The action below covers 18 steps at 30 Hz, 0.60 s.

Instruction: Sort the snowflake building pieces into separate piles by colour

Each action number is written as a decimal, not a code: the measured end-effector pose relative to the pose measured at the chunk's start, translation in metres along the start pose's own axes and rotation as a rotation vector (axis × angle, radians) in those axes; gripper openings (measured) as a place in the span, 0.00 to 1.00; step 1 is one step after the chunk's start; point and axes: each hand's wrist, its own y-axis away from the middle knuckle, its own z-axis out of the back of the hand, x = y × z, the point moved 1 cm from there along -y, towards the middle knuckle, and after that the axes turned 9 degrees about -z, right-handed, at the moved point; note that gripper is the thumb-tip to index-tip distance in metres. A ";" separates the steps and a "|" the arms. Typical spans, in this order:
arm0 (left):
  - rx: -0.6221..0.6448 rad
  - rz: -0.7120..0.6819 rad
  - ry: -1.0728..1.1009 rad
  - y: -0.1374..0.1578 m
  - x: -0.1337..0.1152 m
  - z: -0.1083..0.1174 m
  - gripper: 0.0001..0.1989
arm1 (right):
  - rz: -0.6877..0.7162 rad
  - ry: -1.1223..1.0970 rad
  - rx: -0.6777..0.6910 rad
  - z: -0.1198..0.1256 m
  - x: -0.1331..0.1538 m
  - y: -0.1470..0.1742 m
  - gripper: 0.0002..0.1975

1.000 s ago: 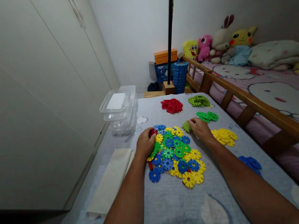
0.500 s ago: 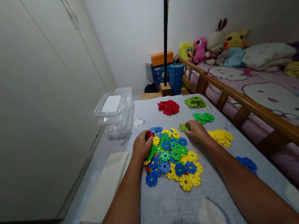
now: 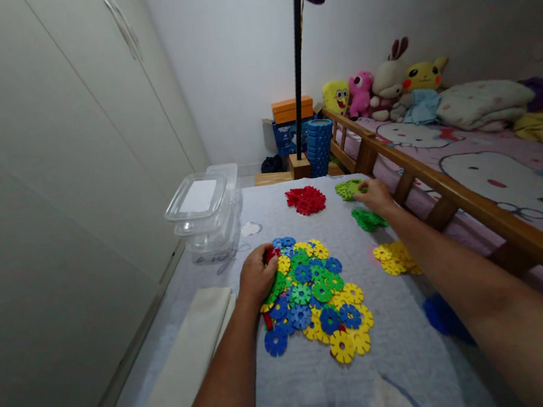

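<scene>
A mixed heap of blue, yellow, green and red notched plastic discs (image 3: pixel 300 293) lies on the cloth-covered table. My left hand (image 3: pixel 257 276) rests at the heap's far left edge, fingers curled over a red disc (image 3: pixel 272 254). Farther off to the right, my right hand (image 3: pixel 376 196) pinches a light green disc at the light green pile (image 3: pixel 347 189); the fingers partly hide it. Nearer than that hand lies a green pile (image 3: pixel 367 219), then a yellow pile (image 3: pixel 393 259). My right forearm partly covers a blue pile (image 3: pixel 442 317). A red pile (image 3: pixel 306 200) sits at the back.
Stacked clear plastic containers (image 3: pixel 202 216) stand at the table's left, with a folded cream cloth (image 3: pixel 187 360) in front. A bed with a wooden rail (image 3: pixel 412 167) runs along the right. Behind the table is a black pole (image 3: pixel 298 65) on a wooden block.
My right hand has carried the light green disc from beside the heap, away and to the right, onto the light green pile. My left hand has stayed at the heap.
</scene>
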 end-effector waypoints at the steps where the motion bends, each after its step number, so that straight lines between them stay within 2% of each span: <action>1: 0.000 0.002 0.002 0.000 0.000 0.000 0.17 | -0.037 -0.008 -0.027 -0.001 -0.004 -0.009 0.10; 6: -0.003 0.010 -0.001 0.000 0.000 0.000 0.17 | -0.147 -0.053 -0.094 -0.012 -0.013 -0.042 0.10; 12: -0.001 0.007 -0.007 0.000 0.000 0.000 0.17 | -0.227 -0.024 -0.069 -0.024 -0.009 -0.054 0.14; 14: 0.000 0.008 -0.010 0.000 -0.001 0.000 0.17 | -0.210 -0.011 -0.080 -0.027 -0.009 -0.052 0.15; 18: 0.001 0.012 -0.018 0.000 0.000 -0.001 0.17 | -0.069 -0.010 -0.134 -0.031 -0.010 -0.045 0.14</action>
